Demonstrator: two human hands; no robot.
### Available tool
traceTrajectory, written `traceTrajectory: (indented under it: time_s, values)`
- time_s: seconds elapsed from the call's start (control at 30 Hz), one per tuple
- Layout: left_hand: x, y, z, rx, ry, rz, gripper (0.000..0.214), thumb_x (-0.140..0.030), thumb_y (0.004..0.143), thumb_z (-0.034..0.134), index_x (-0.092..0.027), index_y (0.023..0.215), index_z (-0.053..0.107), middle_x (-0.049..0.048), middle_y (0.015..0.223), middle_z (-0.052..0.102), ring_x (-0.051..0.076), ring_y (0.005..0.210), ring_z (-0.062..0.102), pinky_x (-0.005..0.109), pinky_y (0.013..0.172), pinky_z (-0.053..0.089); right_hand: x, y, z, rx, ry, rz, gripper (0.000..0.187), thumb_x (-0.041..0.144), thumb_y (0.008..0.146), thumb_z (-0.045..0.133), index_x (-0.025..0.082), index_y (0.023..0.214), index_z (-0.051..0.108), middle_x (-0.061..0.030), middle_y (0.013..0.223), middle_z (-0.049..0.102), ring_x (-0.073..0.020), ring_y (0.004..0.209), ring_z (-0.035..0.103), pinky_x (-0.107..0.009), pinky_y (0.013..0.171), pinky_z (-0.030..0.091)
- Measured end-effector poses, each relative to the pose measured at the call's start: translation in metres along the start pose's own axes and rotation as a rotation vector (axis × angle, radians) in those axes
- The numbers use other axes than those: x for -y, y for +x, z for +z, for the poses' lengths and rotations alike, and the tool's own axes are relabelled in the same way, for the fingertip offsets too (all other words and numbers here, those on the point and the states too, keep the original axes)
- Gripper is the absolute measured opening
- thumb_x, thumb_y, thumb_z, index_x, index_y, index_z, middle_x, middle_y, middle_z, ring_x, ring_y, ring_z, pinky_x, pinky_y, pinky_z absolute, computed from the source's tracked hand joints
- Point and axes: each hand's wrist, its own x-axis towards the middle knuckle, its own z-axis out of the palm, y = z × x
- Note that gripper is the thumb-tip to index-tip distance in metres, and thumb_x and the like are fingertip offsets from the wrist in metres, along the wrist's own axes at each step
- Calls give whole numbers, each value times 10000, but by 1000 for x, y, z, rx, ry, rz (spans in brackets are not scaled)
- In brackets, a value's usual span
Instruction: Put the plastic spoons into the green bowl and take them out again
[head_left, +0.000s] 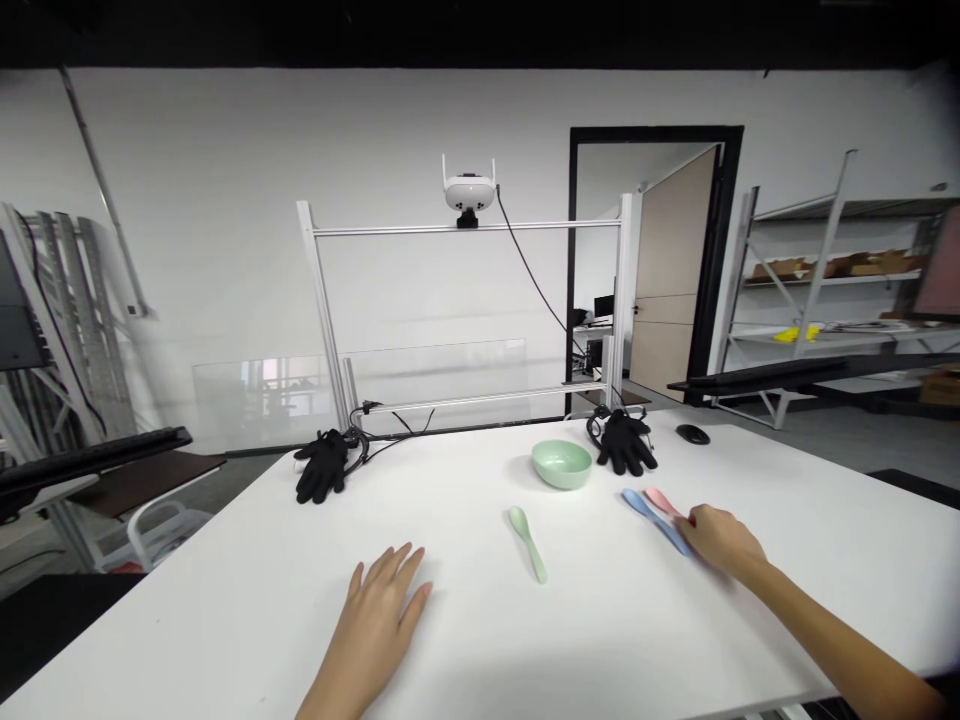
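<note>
My right hand (720, 538) is closed around the handle of a pink spoon (661, 501), whose bowl end points away from me. Right beside it, to the left, lies a blue spoon (656, 521); I cannot tell whether my fingers touch its handle end. My left hand (379, 610) rests with spread fingers over the white table, holding nothing. Between the hands a green spoon (528, 544) lies on the tabletop. Farther back stands a light green bowl (562, 464), its visible inside bare.
Black gloves lie at the back of the white table (465, 500), one on the left (322, 466) and one on the right (625, 442). A black mouse (692, 434) sits at the far right. Behind rises a metal frame (465, 230) carrying a white device (469, 192).
</note>
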Motion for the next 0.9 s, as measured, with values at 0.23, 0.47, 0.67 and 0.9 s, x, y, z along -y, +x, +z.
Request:
traceTrajectory:
  time_s: [0.23, 0.47, 0.67, 0.9]
  values:
    - [-1, 0, -1, 2, 4, 0, 552, -484, 1044, 332, -250, 1509, 512, 64, 1578, 503, 300, 1498, 388, 572, 1229, 266, 1, -3, -3, 0, -2, -3, 398, 458, 894, 440, 163, 797, 689, -208, 997, 724, -315, 855, 694, -385, 714, 488]
    - [3, 0, 3, -4, -1, -1, 553, -488, 1046, 334, -248, 1512, 510, 67, 1580, 500, 303, 1496, 390, 581, 1228, 267, 10, -9, -10, -18, 17, -13, 463, 516, 918, 415, 181, 708, 658, -188, 926, 711, -305, 828, 670, -386, 711, 472]
    - [2, 0, 2, -9, 4, 3, 547, -491, 1044, 335, -261, 1507, 515, 64, 1574, 509, 298, 1493, 396, 571, 1226, 273, 35, -18, -23, -53, 19, -68, 654, 661, 953, 242, 197, 767, 664, -170, 932, 691, -296, 867, 653, -374, 720, 458]
    - [3, 0, 3, -29, -6, 10, 540, -491, 1041, 347, -264, 1497, 527, 67, 1566, 519, 303, 1486, 406, 576, 1221, 277, 48, -10, -8, 3, -82, -129, 426, 382, 901, 452, 212, 1243, 641, -153, 1044, 699, -315, 969, 662, -371, 740, 456]
